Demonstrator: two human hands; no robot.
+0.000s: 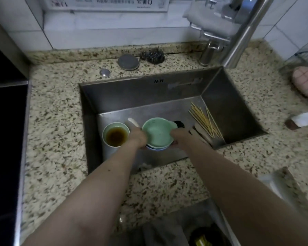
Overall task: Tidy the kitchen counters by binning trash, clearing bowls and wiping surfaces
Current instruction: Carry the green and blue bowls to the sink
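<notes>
Hands (138, 137) grip stacked bowls (157, 134) (wall print unreadable).

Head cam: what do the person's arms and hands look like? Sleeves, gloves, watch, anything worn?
Both forearms are bare for their whole visible length: no sleeves in view. The left hand and right hand wear no gloves. No watch, bracelet or ring shows on either wrist or hand, though the fingers are partly hidden and the picture is soft, so small rings cannot be ruled out.
</notes>
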